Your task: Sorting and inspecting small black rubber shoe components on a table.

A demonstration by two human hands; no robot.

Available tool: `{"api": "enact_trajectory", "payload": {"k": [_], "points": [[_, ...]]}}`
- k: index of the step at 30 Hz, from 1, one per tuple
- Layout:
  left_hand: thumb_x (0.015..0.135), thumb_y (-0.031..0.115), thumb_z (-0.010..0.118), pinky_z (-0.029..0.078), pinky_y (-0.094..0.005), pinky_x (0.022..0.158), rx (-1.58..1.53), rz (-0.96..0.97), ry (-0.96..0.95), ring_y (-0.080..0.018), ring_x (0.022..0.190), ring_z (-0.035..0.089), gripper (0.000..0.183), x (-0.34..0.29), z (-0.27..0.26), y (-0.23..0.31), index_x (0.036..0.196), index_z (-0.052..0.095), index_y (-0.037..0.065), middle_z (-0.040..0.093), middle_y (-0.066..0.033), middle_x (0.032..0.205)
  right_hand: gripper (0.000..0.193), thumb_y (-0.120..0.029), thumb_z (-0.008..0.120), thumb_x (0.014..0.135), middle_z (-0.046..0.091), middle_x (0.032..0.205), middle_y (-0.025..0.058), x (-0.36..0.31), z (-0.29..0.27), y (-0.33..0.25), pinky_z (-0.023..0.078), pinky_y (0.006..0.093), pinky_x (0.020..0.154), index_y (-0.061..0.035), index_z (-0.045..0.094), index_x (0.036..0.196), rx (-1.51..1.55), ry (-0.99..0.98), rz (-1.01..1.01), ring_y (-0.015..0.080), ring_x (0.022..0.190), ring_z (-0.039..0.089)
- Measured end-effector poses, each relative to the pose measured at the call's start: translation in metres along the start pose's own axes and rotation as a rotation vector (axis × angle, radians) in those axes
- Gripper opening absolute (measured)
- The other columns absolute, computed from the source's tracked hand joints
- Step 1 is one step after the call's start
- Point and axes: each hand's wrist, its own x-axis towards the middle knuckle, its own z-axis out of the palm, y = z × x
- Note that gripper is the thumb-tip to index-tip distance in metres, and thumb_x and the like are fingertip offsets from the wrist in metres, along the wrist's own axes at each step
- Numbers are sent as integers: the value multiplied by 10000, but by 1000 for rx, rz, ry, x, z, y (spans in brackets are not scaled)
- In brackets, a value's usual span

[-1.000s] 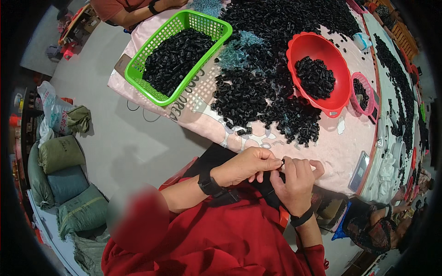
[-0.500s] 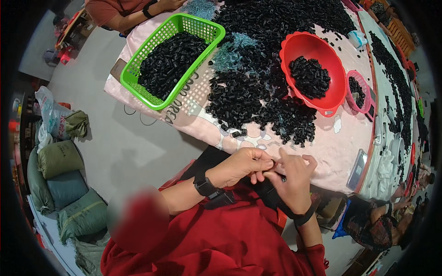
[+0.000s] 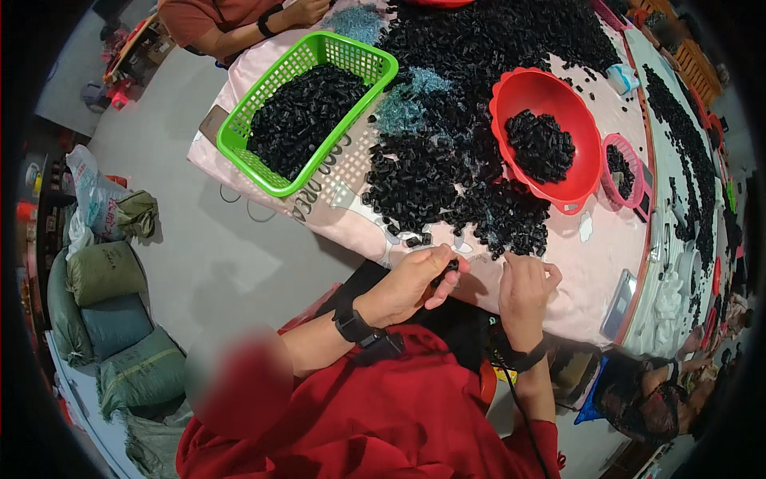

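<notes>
My left hand (image 3: pixel 408 286) is closed around a small black plastic piece (image 3: pixel 445 274), short and roughly cylindrical, above the table's near edge. To its right, my right hand (image 3: pixel 524 291) reaches to the near edge of a heap of similar black pieces (image 3: pixel 415 172). Its fingers are bent and drawn together, with the tips partly hidden, so what they hold cannot be made out. A red scalloped bowl (image 3: pixel 589 132) with black pieces in it stands beyond my right hand. At the far left of the heap, a green slotted basket (image 3: pixel 388 76) holds many more.
Clear bluish bits (image 3: pixel 408 102) lie among the heap on the pink tablecloth (image 3: pixel 586 279). A pink basket (image 3: pixel 636 184) and a phone-like flat device (image 3: pixel 619 303) are at the right. Another person's arm (image 3: pixel 239 33) rests at the far left. Stuffed sacks (image 3: pixel 108 275) stand by the left wall.
My hands, together half a second ago, have parted. The right moved right and forward to the heap's edge; the left drew slightly left, with the black piece now plainly visible.
</notes>
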Motion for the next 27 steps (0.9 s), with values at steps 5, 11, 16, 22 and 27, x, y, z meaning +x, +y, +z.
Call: {"api": "enact_trajectory", "payload": {"k": [5, 11, 16, 22, 27], "points": [[1065, 371, 499, 499, -234, 562, -200, -112, -188, -110, 798, 632, 423, 2, -6, 14, 1227, 593, -8, 636, -41, 987, 222, 15, 645, 863, 626, 913, 55, -6, -3, 10, 354, 410, 942, -51, 661, 1074, -12, 16, 21, 206, 934, 607], [1049, 237, 540, 582, -286, 768, 93, 24, -46, -193, 970, 678, 327, 34, 31, 58, 1287, 569, 14, 598, -75, 1172, 214, 25, 648, 858, 629, 897, 67, -15, -9, 23, 357, 408, 935, -46, 669, 1059, -26, 24, 67, 217, 921, 607], [1038, 188, 551, 571, -344, 895, 227, 139, -76, -200, 1070, 634, 309, 102, 68, 94, 1281, 540, -2, 564, -82, 1157, 216, 28, 649, 854, 634, 902, 73, -17, -15, 25, 359, 410, 929, -44, 671, 1056, -32, 41, 76, 226, 917, 607], [992, 350, 605, 514, -338, 943, 452, 69, -72, -136, 1101, 585, 433, 156, 112, 116, 1257, 515, 20, 586, -65, 1184, 223, 29, 653, 849, 639, 897, 73, -21, -21, 27, 361, 410, 929, -42, 670, 1059, -23, 45, 102, 225, 911, 609], [977, 302, 608, 524, -289, 788, 621, 253, 55, -121, 945, 632, 367, 146, 111, 100, 1184, 572, 2, 635, -48, 1058, 230, 30, 657, 847, 638, 896, 75, -26, -23, 32, 363, 406, 930, -38, 668, 1067, -29, 53, 132, 221, 906, 611]]}}
